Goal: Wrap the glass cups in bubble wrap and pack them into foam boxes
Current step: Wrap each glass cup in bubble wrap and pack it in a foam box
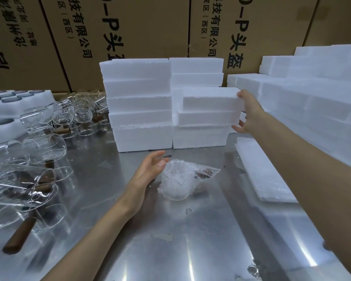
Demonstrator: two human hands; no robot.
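Left hand point(150, 169) beside wrapped cup point(180, 179) (right hand point(249, 114) grips foam box point(211, 99)).

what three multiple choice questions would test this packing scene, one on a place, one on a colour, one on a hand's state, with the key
1. Where does the bubble-wrapped glass cup lie?
A. on the shiny metal table, beside the left hand
B. inside a foam box
C. on top of a cardboard carton

2. What colour are the rectangular foam boxes stacked at the back of the table?
A. brown
B. white
C. blue

3. What is the right hand doing?
A. resting flat on the table
B. gripping the end of a white foam box in the stack
C. holding an unwrapped glass cup

Key: 1 A, the bundle sits on the shiny metal table next to the open left hand. 2 B, every box is plain white. 3 B, fingers and thumb clasp the white foam box at its right end.
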